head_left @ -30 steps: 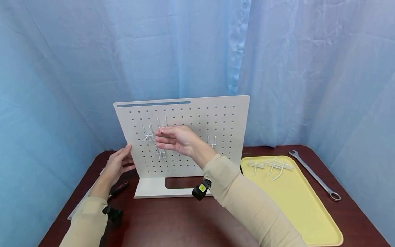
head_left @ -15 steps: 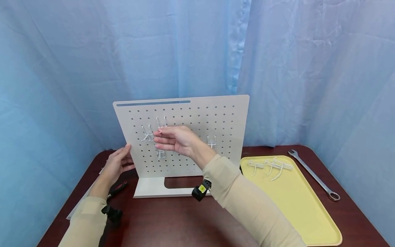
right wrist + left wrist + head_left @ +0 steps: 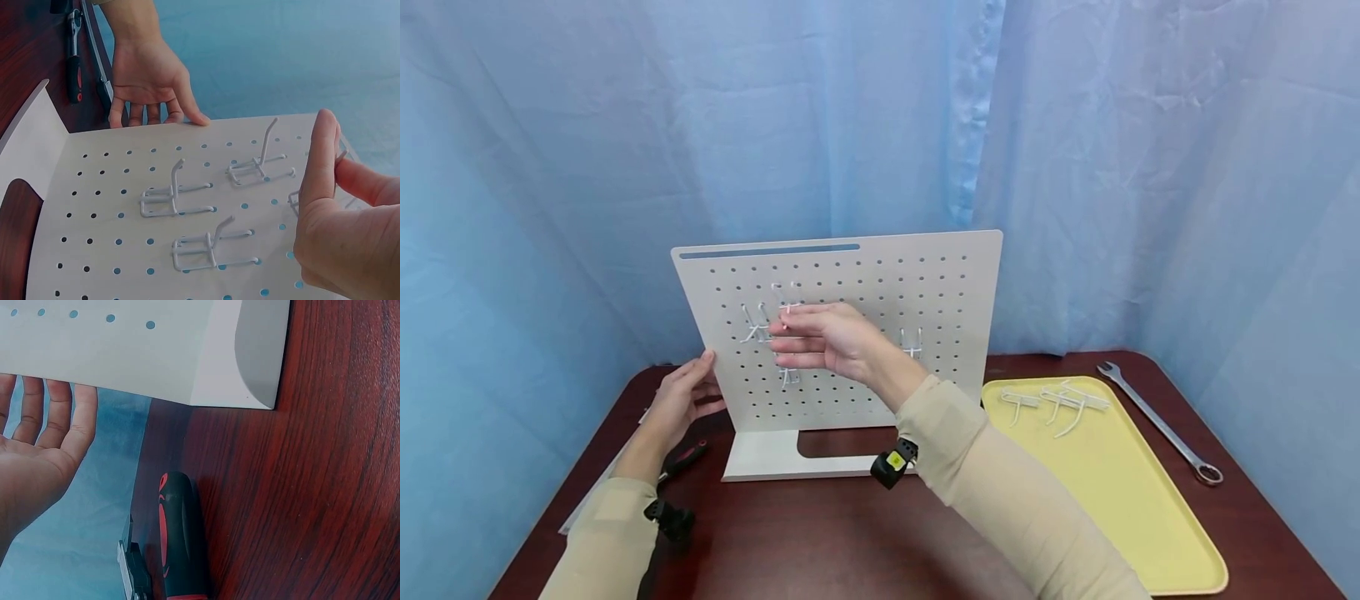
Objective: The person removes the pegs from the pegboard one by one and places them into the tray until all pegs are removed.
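Note:
A white pegboard (image 3: 850,392) stands upright on its base. My left hand (image 3: 683,396) holds the board's left edge, thumb at the front and fingers behind, as the left wrist view also shows. My right hand (image 3: 842,342) pinches a white wire pegboard hook (image 3: 788,307) between thumb and fingers, with its prongs up at the board's upper left holes. The fingers partly cover this hook. Other hooks sit on the board: one to the left (image 3: 755,325), one below (image 3: 790,377) and one to the right (image 3: 912,343). In the right wrist view, three mounted hooks (image 3: 175,200) show beside the hand.
A yellow tray (image 3: 1112,508) on the right bears several loose white hooks (image 3: 1075,404). A combination wrench (image 3: 1161,425) lies beyond its right side. A tool with a black and red handle (image 3: 181,537) lies left of the board's base. Blue curtains (image 3: 880,125) surround the dark wooden table (image 3: 820,533).
The right hand and its hook have shifted slightly left against the board, and more of the hook's crossbar shows. The left hand keeps its hold on the edge.

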